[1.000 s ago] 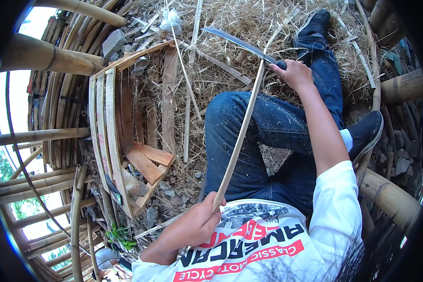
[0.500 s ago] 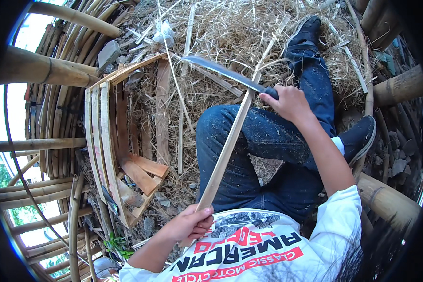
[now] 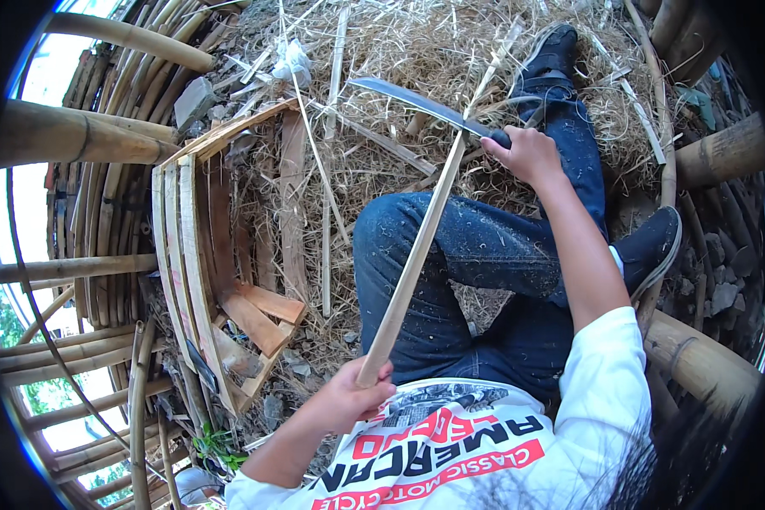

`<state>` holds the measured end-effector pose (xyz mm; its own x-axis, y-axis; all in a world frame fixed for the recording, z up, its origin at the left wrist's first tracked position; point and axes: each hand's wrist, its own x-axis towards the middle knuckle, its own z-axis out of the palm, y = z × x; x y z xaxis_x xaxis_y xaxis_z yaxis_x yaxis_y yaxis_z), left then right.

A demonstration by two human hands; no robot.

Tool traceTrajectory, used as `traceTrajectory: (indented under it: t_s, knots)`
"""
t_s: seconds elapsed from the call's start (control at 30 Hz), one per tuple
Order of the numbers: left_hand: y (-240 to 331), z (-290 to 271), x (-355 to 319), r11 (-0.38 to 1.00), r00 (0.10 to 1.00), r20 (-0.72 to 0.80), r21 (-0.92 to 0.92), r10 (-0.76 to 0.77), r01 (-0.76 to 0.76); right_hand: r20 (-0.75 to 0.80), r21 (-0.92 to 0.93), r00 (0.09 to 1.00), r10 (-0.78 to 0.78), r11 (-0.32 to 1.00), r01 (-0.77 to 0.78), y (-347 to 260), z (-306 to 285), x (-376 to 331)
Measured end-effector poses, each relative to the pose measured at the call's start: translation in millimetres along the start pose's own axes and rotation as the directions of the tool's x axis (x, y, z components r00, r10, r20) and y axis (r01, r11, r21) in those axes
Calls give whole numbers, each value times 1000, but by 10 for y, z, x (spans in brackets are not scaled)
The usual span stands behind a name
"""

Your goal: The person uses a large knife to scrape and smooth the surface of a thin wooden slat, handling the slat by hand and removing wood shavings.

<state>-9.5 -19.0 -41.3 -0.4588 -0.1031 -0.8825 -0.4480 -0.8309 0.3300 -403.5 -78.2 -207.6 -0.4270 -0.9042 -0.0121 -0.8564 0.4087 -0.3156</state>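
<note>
A long bamboo strip (image 3: 416, 255) is held at its near end in the left hand (image 3: 348, 398), grip closed around it just above the shirt. The strip slants up and away over the left knee of the blue jeans (image 3: 476, 255).

A knife (image 3: 416, 104) with a curved blade is held by its dark handle in the right hand (image 3: 527, 155), grip closed tight around the handle. The blade is laid across the strip's far part, touching it near the handle; the blade tip points left over the straw (image 3: 416, 51).

Both legs are stretched forward, black shoes (image 3: 557, 51) at the far end.

To the left, a wooden frame (image 3: 183, 246) of curved slats is seen lying on the ground, short planks (image 3: 259, 314) inside it. Thick bamboo poles (image 3: 76, 136) are stacked at the left rim, one more pole (image 3: 697, 361) at the right.
</note>
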Motion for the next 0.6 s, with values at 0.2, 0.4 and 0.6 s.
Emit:
traceTrajectory:
  t_s: [0.2,0.4,0.6]
  knots:
    - [-35,-75,-35,990,990,135,-132,-41,59,-158,-135,984,-80,989,58,-120,-25,-110]
    - [23,-67,-52,934,982,189,-345,-30,95,-138,-122,966,-219,972,203,-7,-88,-255]
    - [25,-125,-84,993,994,111,-119,2,11,-58,65,907,-418,905,421,-247,-87,-394]
